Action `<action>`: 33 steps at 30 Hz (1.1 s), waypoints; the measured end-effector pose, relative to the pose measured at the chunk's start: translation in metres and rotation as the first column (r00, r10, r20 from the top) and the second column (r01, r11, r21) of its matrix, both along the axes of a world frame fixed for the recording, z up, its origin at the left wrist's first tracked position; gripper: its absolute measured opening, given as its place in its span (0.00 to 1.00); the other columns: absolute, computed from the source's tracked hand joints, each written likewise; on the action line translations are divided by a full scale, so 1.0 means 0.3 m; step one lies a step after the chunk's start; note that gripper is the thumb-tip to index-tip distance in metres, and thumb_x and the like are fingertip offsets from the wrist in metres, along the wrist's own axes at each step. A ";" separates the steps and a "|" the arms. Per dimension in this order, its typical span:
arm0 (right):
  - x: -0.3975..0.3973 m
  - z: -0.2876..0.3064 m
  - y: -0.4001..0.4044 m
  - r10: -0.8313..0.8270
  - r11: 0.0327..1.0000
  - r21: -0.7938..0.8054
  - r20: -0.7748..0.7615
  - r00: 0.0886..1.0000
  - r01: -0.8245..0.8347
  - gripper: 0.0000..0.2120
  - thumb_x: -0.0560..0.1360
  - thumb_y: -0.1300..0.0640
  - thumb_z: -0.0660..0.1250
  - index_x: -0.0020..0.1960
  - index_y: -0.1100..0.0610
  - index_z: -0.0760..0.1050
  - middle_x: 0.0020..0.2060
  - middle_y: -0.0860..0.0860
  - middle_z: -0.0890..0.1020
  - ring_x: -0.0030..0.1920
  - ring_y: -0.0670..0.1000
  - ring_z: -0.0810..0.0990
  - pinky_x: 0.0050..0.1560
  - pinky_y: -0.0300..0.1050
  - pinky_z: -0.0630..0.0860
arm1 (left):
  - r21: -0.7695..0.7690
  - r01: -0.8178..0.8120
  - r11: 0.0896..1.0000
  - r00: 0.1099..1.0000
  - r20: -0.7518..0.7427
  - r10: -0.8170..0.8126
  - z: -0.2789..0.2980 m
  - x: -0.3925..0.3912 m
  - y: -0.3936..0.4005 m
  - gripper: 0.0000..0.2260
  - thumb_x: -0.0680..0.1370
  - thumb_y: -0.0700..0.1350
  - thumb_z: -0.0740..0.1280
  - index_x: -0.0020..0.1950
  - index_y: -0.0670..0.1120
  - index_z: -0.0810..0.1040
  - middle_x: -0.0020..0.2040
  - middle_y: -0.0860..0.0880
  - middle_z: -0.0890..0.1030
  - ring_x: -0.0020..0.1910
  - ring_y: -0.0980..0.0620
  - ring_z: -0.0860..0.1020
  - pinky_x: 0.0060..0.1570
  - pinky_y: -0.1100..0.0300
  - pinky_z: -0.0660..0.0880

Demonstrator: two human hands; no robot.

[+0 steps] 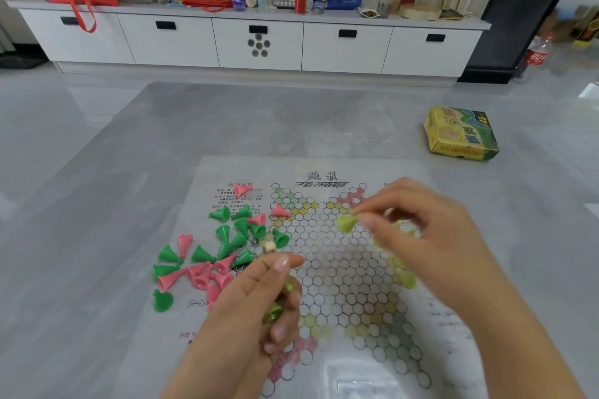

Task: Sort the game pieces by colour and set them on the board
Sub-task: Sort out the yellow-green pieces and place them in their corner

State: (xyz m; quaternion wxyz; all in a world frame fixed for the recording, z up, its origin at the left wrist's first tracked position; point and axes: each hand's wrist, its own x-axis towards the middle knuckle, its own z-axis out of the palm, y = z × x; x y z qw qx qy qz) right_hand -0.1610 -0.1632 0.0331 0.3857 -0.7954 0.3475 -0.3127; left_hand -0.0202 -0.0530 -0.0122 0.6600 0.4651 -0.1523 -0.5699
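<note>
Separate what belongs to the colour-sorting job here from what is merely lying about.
Job: board sheet; green and pink pieces; yellow-green piece pinched by right hand; left hand gripping pieces.

Lying about: yellow box; sideboard clutter; cola bottle.

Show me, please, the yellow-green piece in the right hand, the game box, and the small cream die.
yellow-green piece (346,224), head view, on its flared base.
game box (460,134), head view, on its top face.
cream die (270,248), head view, on its upper face.

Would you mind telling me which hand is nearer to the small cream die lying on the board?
The left. The left hand lies just below the cream die, its fingertip almost beside it. The right hand is well off to the die's right, pinching a yellow-green piece.
</note>
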 end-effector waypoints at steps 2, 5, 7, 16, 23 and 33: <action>-0.052 -0.007 -0.044 -0.208 0.977 -0.041 -0.005 0.978 0.207 0.07 0.70 0.55 0.68 0.37 0.44 0.77 0.38 0.44 0.78 0.37 0.35 0.76 0.37 0.25 0.72 | -0.007 0.012 1.000 0.999 0.032 -0.011 0.005 0.000 0.007 0.09 0.65 0.46 0.64 0.35 0.43 0.82 0.23 0.48 0.69 0.15 0.57 0.60 0.16 0.70 0.54; -0.088 -0.047 -0.081 -0.304 0.948 -0.159 -0.208 0.929 0.275 0.10 0.71 0.57 0.69 0.35 0.43 0.75 0.38 0.43 0.75 0.39 0.36 0.73 0.37 0.26 0.67 | 0.002 0.025 1.000 0.998 0.063 -0.025 0.010 -0.001 0.008 0.09 0.65 0.47 0.64 0.33 0.46 0.82 0.22 0.49 0.65 0.16 0.58 0.60 0.16 0.69 0.55; -0.085 -0.072 -0.084 -0.276 0.959 -0.160 -0.321 0.906 0.235 0.11 0.72 0.56 0.68 0.34 0.42 0.73 0.38 0.44 0.74 0.41 0.40 0.72 0.38 0.29 0.64 | 0.005 0.004 1.000 0.998 0.060 -0.004 0.008 -0.003 0.000 0.08 0.64 0.47 0.64 0.33 0.47 0.83 0.22 0.49 0.67 0.16 0.58 0.61 0.16 0.70 0.55; -0.093 -0.049 -0.075 -0.303 0.941 -0.226 -0.242 0.922 0.251 0.10 0.71 0.57 0.68 0.35 0.44 0.74 0.37 0.44 0.73 0.42 0.40 0.71 0.39 0.28 0.64 | 0.001 -0.026 1.000 0.999 -0.044 0.026 -0.015 -0.001 -0.026 0.10 0.64 0.41 0.63 0.37 0.43 0.84 0.27 0.46 0.74 0.15 0.56 0.64 0.14 0.71 0.59; -0.087 -0.073 -0.077 -0.219 0.966 -0.225 -0.442 0.870 0.129 0.06 0.72 0.54 0.67 0.37 0.48 0.76 0.37 0.44 0.72 0.43 0.44 0.70 0.37 0.31 0.63 | 0.012 -0.005 1.000 0.999 -0.049 0.005 -0.004 -0.002 -0.024 0.11 0.64 0.40 0.61 0.34 0.44 0.84 0.27 0.47 0.75 0.16 0.56 0.63 0.13 0.70 0.58; -0.066 -0.111 -0.087 -0.237 0.962 -0.236 -0.482 0.844 0.135 0.03 0.72 0.54 0.67 0.39 0.49 0.77 0.38 0.43 0.71 0.46 0.46 0.71 0.38 0.31 0.65 | 0.031 -0.001 1.000 0.999 -0.054 0.002 0.006 -0.002 -0.019 0.12 0.63 0.40 0.62 0.42 0.40 0.80 0.26 0.46 0.74 0.15 0.56 0.63 0.14 0.71 0.58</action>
